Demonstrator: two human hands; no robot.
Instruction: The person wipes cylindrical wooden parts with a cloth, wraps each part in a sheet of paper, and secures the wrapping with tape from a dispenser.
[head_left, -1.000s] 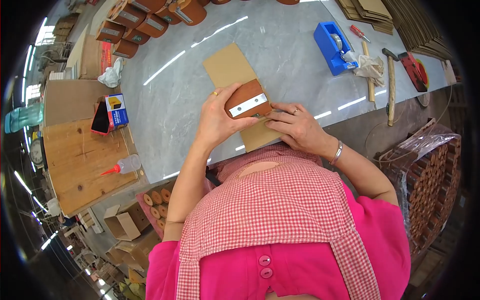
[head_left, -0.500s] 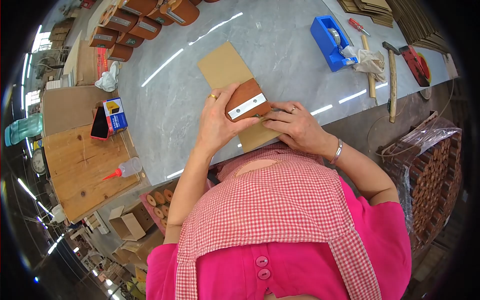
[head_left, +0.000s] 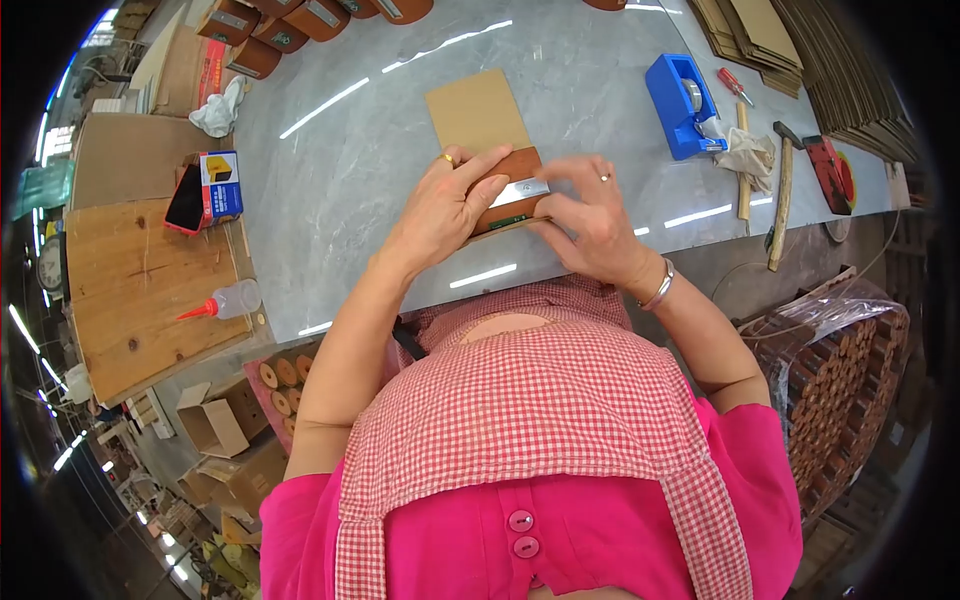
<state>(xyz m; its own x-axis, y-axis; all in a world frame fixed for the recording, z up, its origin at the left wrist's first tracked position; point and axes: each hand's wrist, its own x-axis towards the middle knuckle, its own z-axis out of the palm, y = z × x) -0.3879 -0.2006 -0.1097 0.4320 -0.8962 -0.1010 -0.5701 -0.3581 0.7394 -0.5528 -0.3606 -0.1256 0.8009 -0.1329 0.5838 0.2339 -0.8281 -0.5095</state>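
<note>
A reddish-brown wooden block (head_left: 522, 163) with a metal strip (head_left: 520, 190) on its upper face sits on a tan cardboard sheet (head_left: 478, 112) on the grey table. My left hand (head_left: 446, 205) grips the block from its left side, with fingers over the top and the strip's left end. At the block's right side, my right hand (head_left: 590, 215) has bent fingers on the edge, thumb low and forefinger blurred near the strip's end. The cardboard's near part stands folded up against the block's front side.
Similar brown blocks (head_left: 280, 35) stand at the back left. To the right are a blue tape dispenser (head_left: 682, 108), a cloth (head_left: 745, 158), a hammer (head_left: 782, 195) and a red screwdriver (head_left: 735, 85). A squeeze bottle (head_left: 237, 299) lies on the wooden board (head_left: 130, 290) at left.
The cardboard's near part, flat before, is now folded up against the block. My left fingers have moved across the block's top, and my right hand has risen along its side. The view has shifted slightly.
</note>
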